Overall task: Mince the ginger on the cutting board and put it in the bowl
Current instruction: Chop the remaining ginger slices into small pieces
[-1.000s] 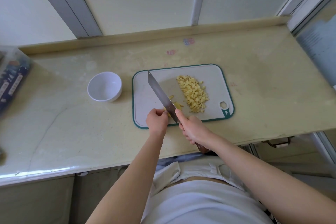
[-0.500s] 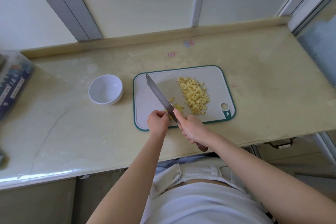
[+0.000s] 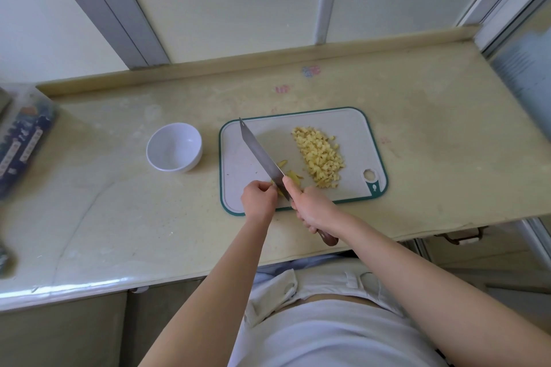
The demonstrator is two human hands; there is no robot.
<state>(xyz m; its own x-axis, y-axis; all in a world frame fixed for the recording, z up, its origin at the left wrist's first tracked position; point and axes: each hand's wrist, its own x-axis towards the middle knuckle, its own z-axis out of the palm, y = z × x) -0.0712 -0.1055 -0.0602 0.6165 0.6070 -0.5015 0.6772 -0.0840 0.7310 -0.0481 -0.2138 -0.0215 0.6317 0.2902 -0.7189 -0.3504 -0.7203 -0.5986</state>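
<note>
Bowl: the white bowl (image 3: pixel 174 147) stands empty on the tabletop, just beside the left edge of the cutting board (image 3: pixel 235 155).
Left grip: my left grip (image 3: pixel 258 198) is curled at the board's front edge and pins the last ginger strips (image 3: pixel 293 176) down. My knuckles are right beside the blade.
Knife: the knife (image 3: pixel 261 155) lies on a slant from the board's back-left corner to its front edge. I cannot tell whether the tip touches the board.
Right grip: my right grip (image 3: pixel 313 207) is wrapped tight round the handle, forefinger laid along the blade's back.
Minced ginger: the minced ginger (image 3: pixel 320 158) is heaped on the board's right half, near the hanging hole.
Doing it well: I judge only these few strips are left to cut. I should tuck my left fingertips under, let the blade's flat ride my knuckles, and rock from the tip in short strokes.
Risk: the strips are short, so my fingers have little room to retreat.
</note>
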